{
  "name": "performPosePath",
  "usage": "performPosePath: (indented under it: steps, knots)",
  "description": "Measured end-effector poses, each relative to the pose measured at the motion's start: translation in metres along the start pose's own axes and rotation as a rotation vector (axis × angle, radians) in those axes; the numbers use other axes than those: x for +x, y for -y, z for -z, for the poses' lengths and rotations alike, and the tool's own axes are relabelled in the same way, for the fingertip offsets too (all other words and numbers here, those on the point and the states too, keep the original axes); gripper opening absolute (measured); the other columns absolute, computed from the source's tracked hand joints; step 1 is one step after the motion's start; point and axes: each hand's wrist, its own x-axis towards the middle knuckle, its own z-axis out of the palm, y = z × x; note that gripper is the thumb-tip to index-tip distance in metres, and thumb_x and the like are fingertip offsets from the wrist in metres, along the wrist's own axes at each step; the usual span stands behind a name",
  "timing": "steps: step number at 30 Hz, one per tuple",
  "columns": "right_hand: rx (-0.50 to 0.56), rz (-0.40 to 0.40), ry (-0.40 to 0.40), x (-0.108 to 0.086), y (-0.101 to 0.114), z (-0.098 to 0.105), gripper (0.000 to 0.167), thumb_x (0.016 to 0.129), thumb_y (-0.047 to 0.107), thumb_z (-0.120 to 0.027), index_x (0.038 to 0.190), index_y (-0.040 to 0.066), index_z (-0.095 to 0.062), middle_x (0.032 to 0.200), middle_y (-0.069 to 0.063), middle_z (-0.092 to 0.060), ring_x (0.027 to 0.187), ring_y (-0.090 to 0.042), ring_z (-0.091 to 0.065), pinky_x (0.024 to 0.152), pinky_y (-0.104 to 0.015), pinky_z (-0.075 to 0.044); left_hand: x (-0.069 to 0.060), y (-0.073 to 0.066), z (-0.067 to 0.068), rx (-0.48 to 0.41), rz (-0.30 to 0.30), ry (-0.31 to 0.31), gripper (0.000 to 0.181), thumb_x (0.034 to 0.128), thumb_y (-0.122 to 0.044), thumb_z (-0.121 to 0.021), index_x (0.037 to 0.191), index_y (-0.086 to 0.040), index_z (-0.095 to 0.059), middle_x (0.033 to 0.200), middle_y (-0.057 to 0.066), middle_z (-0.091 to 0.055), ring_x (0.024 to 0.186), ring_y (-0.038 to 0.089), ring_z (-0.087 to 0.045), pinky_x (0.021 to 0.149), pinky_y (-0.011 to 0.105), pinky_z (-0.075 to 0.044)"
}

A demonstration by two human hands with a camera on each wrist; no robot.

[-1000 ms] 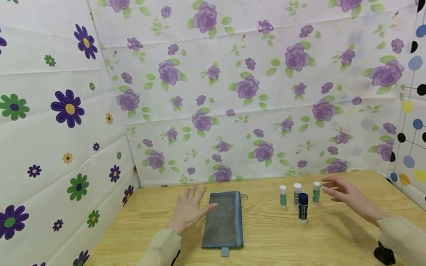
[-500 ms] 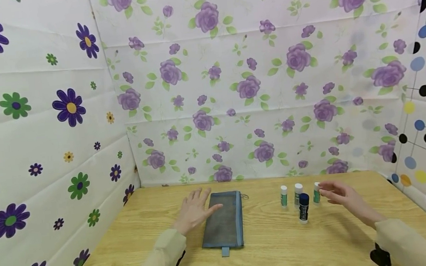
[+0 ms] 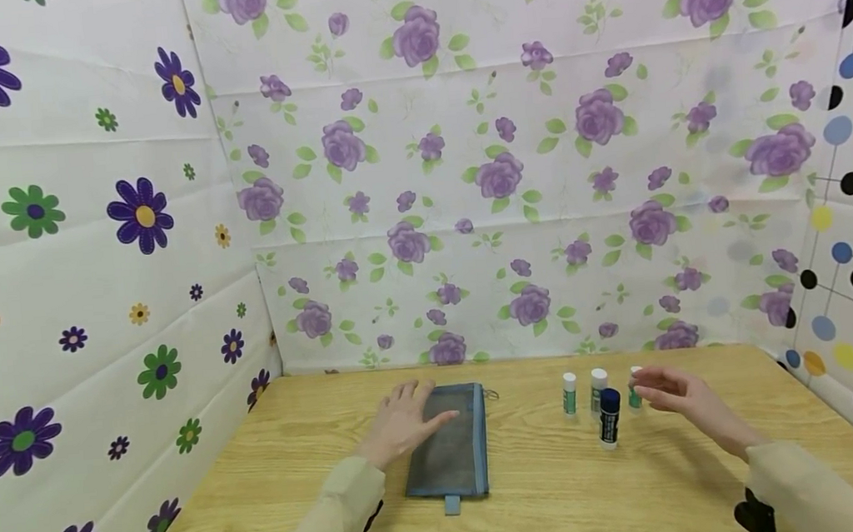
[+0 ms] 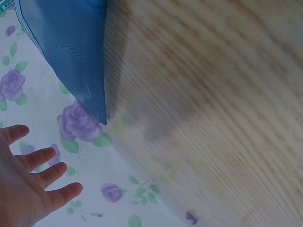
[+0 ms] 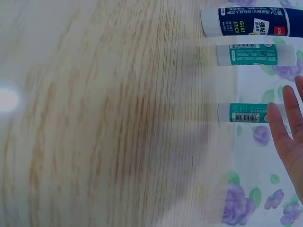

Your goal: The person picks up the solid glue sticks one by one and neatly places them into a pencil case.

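Observation:
A flat blue zippered mesh pouch (image 3: 448, 448) lies on the table, with a small tab at its near end. My left hand (image 3: 401, 427) hovers over the pouch's left edge, fingers spread and holding nothing. In the left wrist view the hand (image 4: 28, 184) appears apart from the pouch (image 4: 71, 42). At the right, my right hand (image 3: 681, 400) reaches beside the rightmost green-and-white glue stick (image 3: 636, 398), partly covering it. Its fingers are slightly bent and do not grip it. The right wrist view shows fingertips (image 5: 279, 127) in front of that upright stick (image 5: 244, 112).
Two more white-capped glue sticks, a left one (image 3: 569, 394) and a middle one (image 3: 598, 386), stand upright. A larger navy glue stick (image 3: 609, 420) stands in front of the middle one. Flowered cloth (image 3: 464, 171) hangs behind the wooden table (image 3: 536, 508).
My left hand has moved right, further over the pouch. My right hand has moved left, closer to the rightmost glue stick. The pouch and glue sticks stay in place.

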Motion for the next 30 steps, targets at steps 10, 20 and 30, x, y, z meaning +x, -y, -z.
performPosePath:
  steps: [10,20,30]
  knots:
    - [0.059,0.019,0.086,0.001,0.0,-0.002,0.047,0.094,0.017,-0.049,0.135,-0.002,-0.034,0.129,-0.025,-0.041,0.109,-0.023,-0.05,0.086,-0.046,-0.038,0.01,-0.01,-0.002,0.026,-0.023,0.033,0.082,0.0801,-0.073,-0.029,0.14,-0.016,-0.035,0.135,0.018,-0.035,0.122,0.035,-0.032,0.093,0.052,-0.028]
    - [0.036,-0.073,0.066,0.004,0.0,-0.007,0.051,0.092,0.022,-0.053,0.136,0.005,-0.035,0.129,-0.019,-0.043,0.104,-0.012,-0.052,0.087,-0.051,-0.036,0.015,-0.021,-0.007,0.061,-0.024,0.069,0.08,0.0816,-0.071,-0.028,0.139,-0.016,-0.035,0.136,0.017,-0.034,0.121,0.035,-0.033,0.091,0.052,-0.03]
    - [0.097,-0.072,0.084,0.006,-0.003,-0.011,0.053,0.089,0.019,-0.058,0.134,0.0,-0.038,0.127,-0.02,-0.045,0.104,-0.021,-0.053,0.087,-0.051,-0.036,0.021,-0.035,-0.017,0.074,0.002,0.086,0.077,0.0836,-0.068,-0.033,0.139,-0.014,-0.037,0.133,0.016,-0.036,0.118,0.035,-0.036,0.089,0.051,-0.033]
